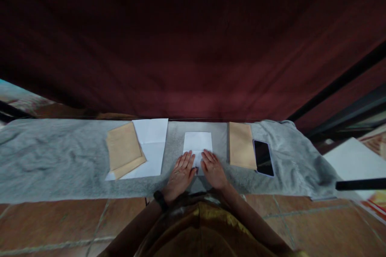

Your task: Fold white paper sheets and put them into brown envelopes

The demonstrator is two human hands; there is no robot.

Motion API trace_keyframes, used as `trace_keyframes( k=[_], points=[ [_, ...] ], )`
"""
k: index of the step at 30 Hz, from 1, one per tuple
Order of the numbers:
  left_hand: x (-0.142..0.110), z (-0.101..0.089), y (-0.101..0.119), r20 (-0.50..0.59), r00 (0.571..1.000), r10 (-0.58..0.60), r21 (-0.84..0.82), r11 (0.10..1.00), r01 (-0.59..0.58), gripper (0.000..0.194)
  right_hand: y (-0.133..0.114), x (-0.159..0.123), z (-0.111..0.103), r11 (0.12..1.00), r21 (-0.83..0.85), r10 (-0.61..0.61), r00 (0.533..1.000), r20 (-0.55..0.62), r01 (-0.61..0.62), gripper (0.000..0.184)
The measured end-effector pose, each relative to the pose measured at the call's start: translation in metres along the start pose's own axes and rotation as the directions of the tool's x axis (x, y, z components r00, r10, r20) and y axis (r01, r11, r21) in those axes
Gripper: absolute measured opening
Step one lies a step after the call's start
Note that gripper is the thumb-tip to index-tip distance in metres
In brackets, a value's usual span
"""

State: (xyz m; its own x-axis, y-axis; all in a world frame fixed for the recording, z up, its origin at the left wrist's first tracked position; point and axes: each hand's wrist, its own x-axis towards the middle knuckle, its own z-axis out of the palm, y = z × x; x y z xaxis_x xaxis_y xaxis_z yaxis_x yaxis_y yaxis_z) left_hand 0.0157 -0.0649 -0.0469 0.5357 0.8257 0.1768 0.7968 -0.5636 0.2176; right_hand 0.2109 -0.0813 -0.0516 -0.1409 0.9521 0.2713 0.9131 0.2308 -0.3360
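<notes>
A white sheet of paper (197, 140) lies flat on the grey cloth in front of me, with a crease across it near my fingertips. My left hand (181, 170) rests flat on its lower left part, fingers stretched out. On the lower right part lies my right hand (212, 168), its fingers also extended and pressed down. Between the two thumbs a strip of the paper shows; the rest of its lower part is hidden under my hands. Neither hand grips anything.
Left of me, brown envelopes (123, 146) overlap a larger creased white sheet (153, 140). To the right sit a stack of brown envelopes (241, 146) and a phone (263, 157) with a dark screen. Grey cloth (66, 156) covers the narrow surface; a dark red curtain (193, 68) hangs behind.
</notes>
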Motion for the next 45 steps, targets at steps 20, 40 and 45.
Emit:
trace_keyframes(
  k=[20,40,45],
  points=[
    [0.048,-0.015,-0.017,0.017,0.833,-0.554,-0.572,0.677,0.462,0.035,0.033,0.019,0.008,0.970,0.053,0.243,0.964,-0.107,-0.238,0.043],
    [0.077,-0.063,-0.015,0.095,0.810,-0.579,-0.943,0.208,0.259,0.026,0.036,0.057,-0.012,0.700,0.671,0.364,0.930,-0.040,-0.245,0.035],
    [0.091,-0.119,-0.015,-0.217,0.893,-0.395,-0.856,0.517,0.020,0.015,0.019,0.086,-0.078,0.382,0.899,0.286,0.952,0.106,-0.215,0.036]
  ],
)
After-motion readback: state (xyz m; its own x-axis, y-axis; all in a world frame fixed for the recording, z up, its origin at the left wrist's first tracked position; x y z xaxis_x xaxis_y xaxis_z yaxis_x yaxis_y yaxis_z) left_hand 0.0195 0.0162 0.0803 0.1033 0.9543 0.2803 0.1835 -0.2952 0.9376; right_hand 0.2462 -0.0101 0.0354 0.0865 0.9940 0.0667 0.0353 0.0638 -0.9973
